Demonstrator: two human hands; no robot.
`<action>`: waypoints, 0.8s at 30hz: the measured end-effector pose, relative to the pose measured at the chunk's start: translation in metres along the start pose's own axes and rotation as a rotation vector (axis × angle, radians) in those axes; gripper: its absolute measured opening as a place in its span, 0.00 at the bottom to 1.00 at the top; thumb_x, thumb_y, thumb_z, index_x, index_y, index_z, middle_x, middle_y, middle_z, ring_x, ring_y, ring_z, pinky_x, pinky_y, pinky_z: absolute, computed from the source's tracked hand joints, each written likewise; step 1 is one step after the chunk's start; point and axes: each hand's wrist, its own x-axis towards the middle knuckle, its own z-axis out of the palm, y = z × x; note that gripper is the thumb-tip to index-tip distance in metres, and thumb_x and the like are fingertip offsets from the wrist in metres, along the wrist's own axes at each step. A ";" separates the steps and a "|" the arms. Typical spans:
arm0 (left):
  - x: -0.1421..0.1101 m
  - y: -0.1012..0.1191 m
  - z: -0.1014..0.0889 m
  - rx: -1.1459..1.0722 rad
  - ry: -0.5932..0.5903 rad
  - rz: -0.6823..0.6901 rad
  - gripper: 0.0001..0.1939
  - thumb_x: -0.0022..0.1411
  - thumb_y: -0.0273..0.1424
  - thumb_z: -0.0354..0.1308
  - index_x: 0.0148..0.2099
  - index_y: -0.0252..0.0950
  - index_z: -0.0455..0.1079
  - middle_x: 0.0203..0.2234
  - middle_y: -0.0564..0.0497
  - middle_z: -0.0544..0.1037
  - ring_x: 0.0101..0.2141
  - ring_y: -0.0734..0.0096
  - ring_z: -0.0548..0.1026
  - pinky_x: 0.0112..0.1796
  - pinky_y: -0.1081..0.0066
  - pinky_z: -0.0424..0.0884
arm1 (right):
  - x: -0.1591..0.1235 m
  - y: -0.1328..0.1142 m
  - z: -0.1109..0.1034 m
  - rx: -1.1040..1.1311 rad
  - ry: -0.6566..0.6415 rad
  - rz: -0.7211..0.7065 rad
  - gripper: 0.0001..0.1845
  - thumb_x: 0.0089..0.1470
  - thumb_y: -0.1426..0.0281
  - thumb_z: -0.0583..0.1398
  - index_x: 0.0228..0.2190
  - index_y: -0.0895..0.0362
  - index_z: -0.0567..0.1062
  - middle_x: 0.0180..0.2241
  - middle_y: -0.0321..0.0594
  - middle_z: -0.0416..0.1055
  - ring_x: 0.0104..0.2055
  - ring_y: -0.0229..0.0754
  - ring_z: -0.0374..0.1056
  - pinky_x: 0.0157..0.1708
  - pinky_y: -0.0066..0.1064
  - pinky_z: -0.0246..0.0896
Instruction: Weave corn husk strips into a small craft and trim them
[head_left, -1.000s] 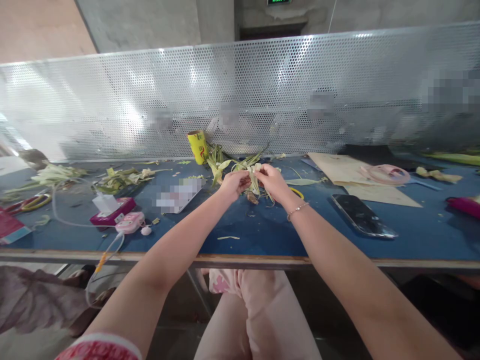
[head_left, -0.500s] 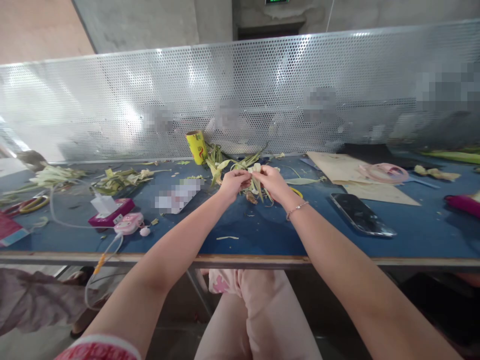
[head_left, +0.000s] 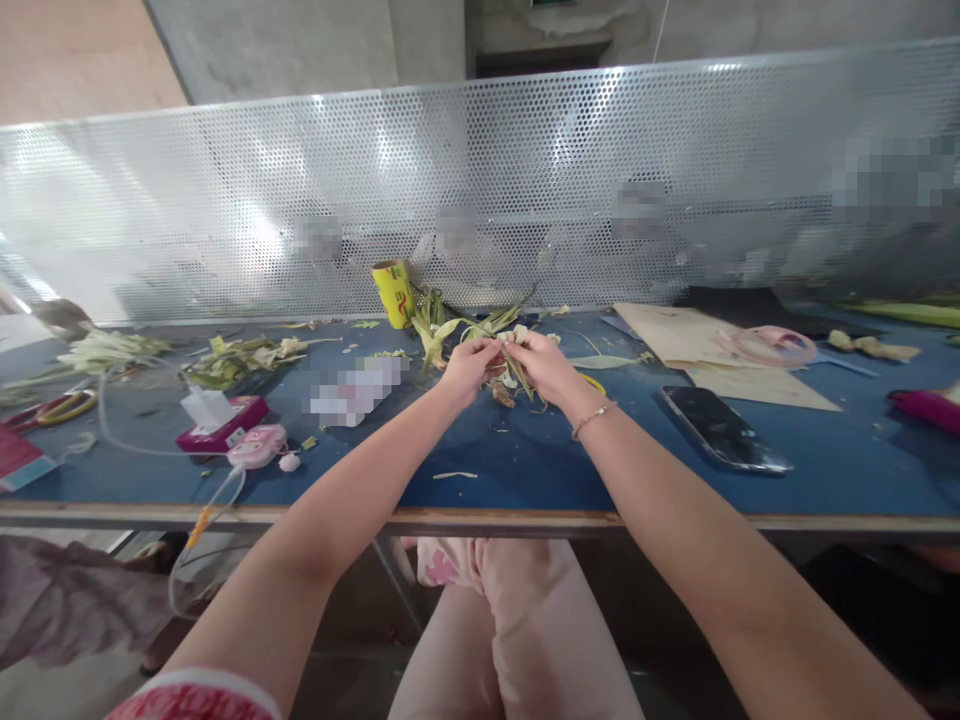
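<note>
Over the middle of the blue table, my left hand (head_left: 471,370) and my right hand (head_left: 547,367) meet fingertip to fingertip. Both are closed in a pinch on pale green leaf strips (head_left: 516,380), which look like husk and whose ends hang below the fingers. The fingers cover most of the part being pinched. Just behind my hands lies a loose heap of dry, yellow-green leaves (head_left: 430,338). A brown scrap (head_left: 501,395) rests beneath them. Something yellow and curved (head_left: 594,384) shows beside my right wrist, partly hidden.
A yellow tube (head_left: 393,296) stands tilted by the perforated metal screen (head_left: 510,150). Leftward are a magenta power block (head_left: 223,427), cables, scissors (head_left: 69,408) and leaf piles (head_left: 244,362). To the right lie a phone (head_left: 724,430), cardboard (head_left: 757,388) and a pink tape ring (head_left: 772,346).
My hands stay in nearly the same place, still pinching. The leaf strips between them have shifted slightly, and the fingers of my right hand have moved a little.
</note>
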 end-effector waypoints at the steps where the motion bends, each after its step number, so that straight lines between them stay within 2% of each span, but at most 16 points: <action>1: -0.001 0.000 0.001 -0.012 -0.005 0.001 0.08 0.55 0.26 0.60 0.26 0.30 0.66 0.17 0.55 0.67 0.21 0.81 0.67 0.30 0.75 0.67 | -0.001 -0.001 0.001 0.046 0.000 0.014 0.18 0.42 0.55 0.63 0.29 0.55 0.70 0.29 0.37 0.71 0.34 0.40 0.67 0.37 0.34 0.62; 11: -0.005 0.002 0.006 -0.131 -0.001 0.032 0.09 0.59 0.26 0.56 0.26 0.32 0.64 0.18 0.56 0.67 0.21 0.82 0.66 0.30 0.75 0.67 | -0.006 -0.013 0.008 0.222 -0.007 0.082 0.17 0.41 0.57 0.65 0.29 0.54 0.69 0.28 0.35 0.70 0.31 0.38 0.66 0.32 0.31 0.62; 17: -0.002 0.004 0.005 -0.159 0.037 -0.029 0.08 0.58 0.26 0.57 0.26 0.31 0.65 0.19 0.54 0.69 0.20 0.81 0.67 0.29 0.75 0.67 | -0.008 -0.018 0.006 0.209 -0.047 0.060 0.18 0.38 0.56 0.67 0.28 0.53 0.70 0.27 0.33 0.67 0.29 0.35 0.63 0.27 0.27 0.59; 21: 0.002 0.006 0.002 -0.143 0.049 -0.063 0.09 0.60 0.25 0.54 0.27 0.31 0.65 0.18 0.52 0.70 0.20 0.81 0.68 0.26 0.77 0.67 | -0.010 -0.021 0.005 0.192 -0.070 0.055 0.17 0.38 0.58 0.67 0.28 0.54 0.71 0.26 0.32 0.66 0.27 0.32 0.60 0.24 0.25 0.55; 24: 0.004 0.007 -0.001 -0.133 0.071 -0.069 0.07 0.59 0.26 0.55 0.28 0.31 0.66 0.17 0.53 0.70 0.19 0.81 0.69 0.25 0.78 0.67 | -0.010 -0.021 0.005 0.195 -0.094 0.042 0.16 0.39 0.59 0.67 0.28 0.54 0.72 0.26 0.31 0.65 0.26 0.31 0.58 0.23 0.24 0.53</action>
